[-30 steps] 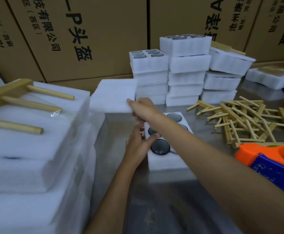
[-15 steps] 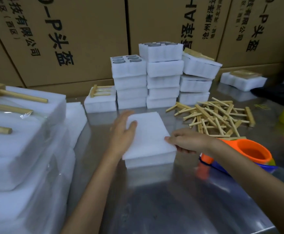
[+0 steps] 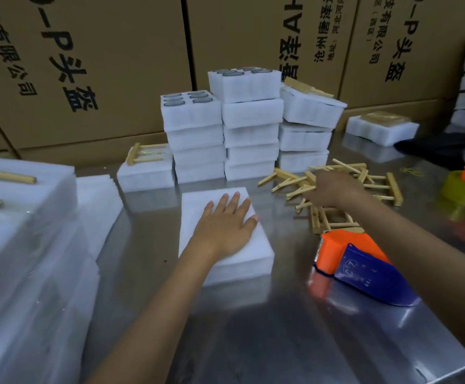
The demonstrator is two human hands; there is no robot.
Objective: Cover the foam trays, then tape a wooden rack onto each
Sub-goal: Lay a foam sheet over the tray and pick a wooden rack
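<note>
**Cover on, rack next: where this could slip**

Our left hand (image 3: 225, 225) lies flat with fingers spread on the foam cover (image 3: 198, 209), which sits on its foam tray (image 3: 242, 268) at the middle of the steel table (image 3: 253, 342). Our right hand (image 3: 328, 189) reaches over the pile of wooden racks (image 3: 364, 187) just beside the tray; it is blurred, so we cannot tell whether its fingers pinch a rack or only hover.

The racks lie tangled, rungs crossing. We judge that pulling one may drag others along or scatter them toward the tape dispenser (image 3: 355, 270). The cover is loose foam, held only by our palm; if we lift or shift that hand while tugging, it could slide off square. The stacked trays (image 3: 220, 134) behind stand close enough for a wide sweep to knock them.
</note>
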